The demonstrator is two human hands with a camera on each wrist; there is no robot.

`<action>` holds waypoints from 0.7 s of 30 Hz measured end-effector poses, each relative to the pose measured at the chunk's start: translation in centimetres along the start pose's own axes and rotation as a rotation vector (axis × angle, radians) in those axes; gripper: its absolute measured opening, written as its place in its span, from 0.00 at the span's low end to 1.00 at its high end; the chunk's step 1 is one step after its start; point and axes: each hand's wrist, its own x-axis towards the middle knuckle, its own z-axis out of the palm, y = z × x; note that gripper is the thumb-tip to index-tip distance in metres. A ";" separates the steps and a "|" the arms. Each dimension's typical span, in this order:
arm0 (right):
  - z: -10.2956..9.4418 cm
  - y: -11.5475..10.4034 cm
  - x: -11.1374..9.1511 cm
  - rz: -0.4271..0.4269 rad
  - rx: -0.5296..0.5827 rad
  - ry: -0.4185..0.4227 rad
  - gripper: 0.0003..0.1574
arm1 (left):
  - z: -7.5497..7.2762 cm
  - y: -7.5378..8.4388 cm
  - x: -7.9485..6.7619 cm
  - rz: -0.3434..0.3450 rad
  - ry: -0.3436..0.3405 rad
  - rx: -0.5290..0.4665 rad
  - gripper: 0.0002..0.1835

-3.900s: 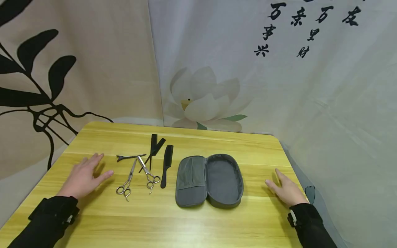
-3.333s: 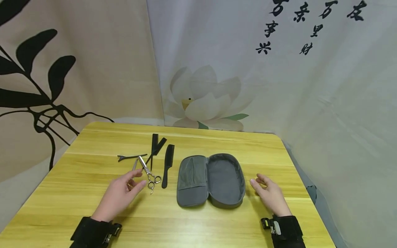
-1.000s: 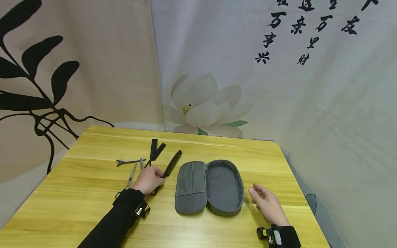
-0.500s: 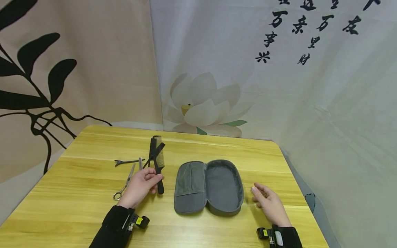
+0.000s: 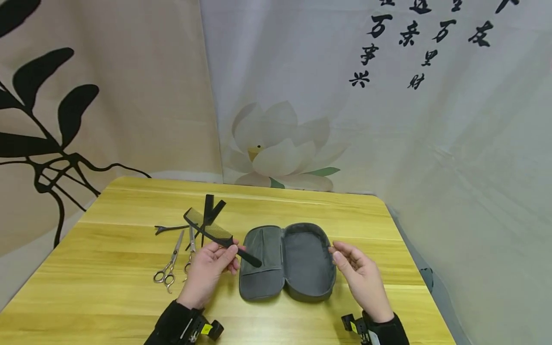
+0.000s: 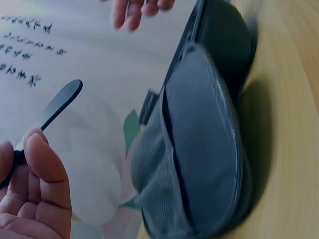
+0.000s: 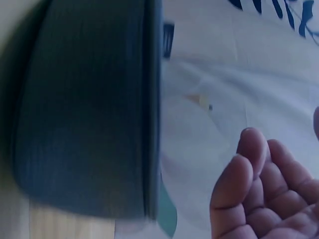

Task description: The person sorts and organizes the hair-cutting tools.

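Observation:
My left hand [image 5: 204, 274] pinches a black handled comb [image 5: 249, 258] between thumb and fingers. Held above the table, the comb has its toothed end up to the left and its handle pointing right, over the left half of an unzipped grey case [image 5: 260, 288]. In the left wrist view the comb's handle [image 6: 62, 103] sticks up past the thumb. My right hand [image 5: 361, 280] is beside the case's right wall with fingers loosely bent and nothing in them. The right wrist view shows those fingers [image 7: 232, 191] apart from the case [image 7: 89, 109].
Left of the case lie scissors [image 5: 174, 258], a second pair [image 5: 192, 239] partly behind my left hand, a dark hair clip [image 5: 166, 228], and two crossed black combs [image 5: 209, 203], [image 5: 219, 208]. A printed cloth [image 5: 276, 72] hangs behind the wooden table [image 5: 108, 297].
My left hand took the black comb by its handle from the table, lifted it, and turned it so the teeth point up-left. My right hand moved left from the table's right side to the case.

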 end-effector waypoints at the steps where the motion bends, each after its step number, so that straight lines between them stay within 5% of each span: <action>1: 0.6 -0.8 -0.1 -0.008 0.003 -0.027 0.20 | 0.5 0.0 -0.1 0.004 -0.008 -0.006 0.18; 8: 3.7 -3.3 -0.2 -0.031 -0.018 -0.167 0.18 | 3.3 -0.4 -0.3 0.005 -0.044 -0.039 0.17; 16: 5.8 -0.2 0.0 0.023 0.002 -0.253 0.18 | 5.7 -1.0 -0.7 -0.028 -0.100 -0.033 0.19; 21: 6.6 0.6 0.0 -0.018 -0.010 -0.301 0.18 | 6.5 -1.3 -1.1 -0.017 -0.130 -0.044 0.21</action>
